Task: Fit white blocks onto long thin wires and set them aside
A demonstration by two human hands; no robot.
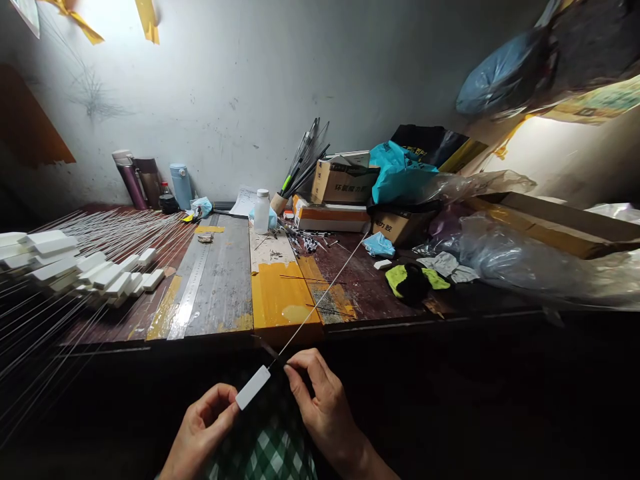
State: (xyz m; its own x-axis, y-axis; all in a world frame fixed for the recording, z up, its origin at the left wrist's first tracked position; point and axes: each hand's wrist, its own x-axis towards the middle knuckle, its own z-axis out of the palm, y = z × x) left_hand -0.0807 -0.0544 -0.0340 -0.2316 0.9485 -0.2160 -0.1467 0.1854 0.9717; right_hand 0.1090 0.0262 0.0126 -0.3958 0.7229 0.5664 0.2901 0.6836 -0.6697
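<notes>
Between thumb and fingers, my left hand (207, 423) pinches the lower end of a small white block (253, 387). From the block's upper end a thin pale rod (323, 297) runs up to the right, over the table edge. Beside it, my right hand (323, 393) pinches a thin dark strip (271, 351) that crosses the rod just above the block. Many similar white blocks (117, 280) on thin rods lie at the left. A yellow-covered board (280, 287) with a clear wet patch is in front of my hands.
A white-capped bottle (262, 212) stands behind the yellow board. Dark rods (305, 163) lean in a holder beside cardboard boxes (343, 181). A black and lime cloth (415, 281), a blue mask (379, 245) and plastic bags (520, 267) lie at the right. Flasks (181, 187) stand by the wall.
</notes>
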